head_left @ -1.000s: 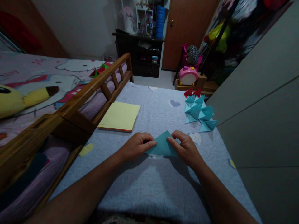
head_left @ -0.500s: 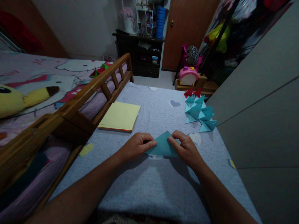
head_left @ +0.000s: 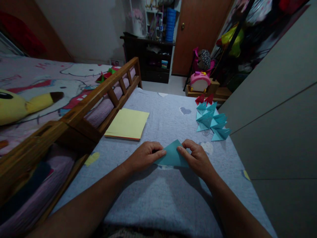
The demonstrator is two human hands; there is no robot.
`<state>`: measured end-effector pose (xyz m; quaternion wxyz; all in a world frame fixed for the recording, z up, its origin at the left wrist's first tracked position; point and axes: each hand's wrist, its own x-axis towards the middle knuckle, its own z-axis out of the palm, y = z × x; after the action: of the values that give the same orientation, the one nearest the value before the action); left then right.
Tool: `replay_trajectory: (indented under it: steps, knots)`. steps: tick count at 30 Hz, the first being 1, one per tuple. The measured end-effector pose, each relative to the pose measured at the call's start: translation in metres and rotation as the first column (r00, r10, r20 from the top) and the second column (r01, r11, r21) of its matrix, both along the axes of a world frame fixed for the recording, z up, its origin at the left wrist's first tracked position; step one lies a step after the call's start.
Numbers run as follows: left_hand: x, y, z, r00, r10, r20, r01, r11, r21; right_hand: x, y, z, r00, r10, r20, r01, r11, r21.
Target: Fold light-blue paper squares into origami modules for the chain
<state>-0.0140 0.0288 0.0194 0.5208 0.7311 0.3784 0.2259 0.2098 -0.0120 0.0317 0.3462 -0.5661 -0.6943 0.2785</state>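
Between my two hands is a folded sheet of teal origami paper (head_left: 172, 154), roughly a triangle with its peak pointing away from me. My left hand (head_left: 148, 153) pinches its left side, thumb on top and fingers curled. On the right side my right hand (head_left: 194, 153) grips the paper the same way, its thumb near the peak. The fingers under the paper are hidden. Beyond my right hand stand several folded teal paper pieces (head_left: 210, 119) with pointed tips, and two red ones (head_left: 204, 99) behind them. A stack of yellow-topped paper (head_left: 127, 124) lies beyond my left hand.
A pale blue quilted cover (head_left: 163, 198) forms the work surface. Along its left runs a wooden bed rail (head_left: 109, 89), with a yellow plush toy (head_left: 15, 107) on the bed behind. A pale cabinet (head_left: 279, 109) borders the right. A dark shelf unit (head_left: 148, 59) stands at the far end.
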Motion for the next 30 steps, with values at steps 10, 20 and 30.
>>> replay_trajectory:
  steps: [10,20,30]
  knots:
    - [0.0,0.0,0.0,1.0,-0.001,0.0,0.001,1.0,-0.012,0.0,0.0,-0.001,1.0,-0.004,-0.005,0.004,1.0,0.007]
    - [0.002,-0.001,-0.006,0.998,0.031,0.053,-0.025,0.993,-0.118,0.001,0.003,-0.007,1.0,-0.014,0.01,0.014,1.0,-0.015]
    - [0.003,0.002,-0.009,0.995,0.057,-0.087,-0.061,0.997,-0.045,-0.001,0.01,-0.017,0.994,-0.011,0.11,0.018,0.998,-0.059]
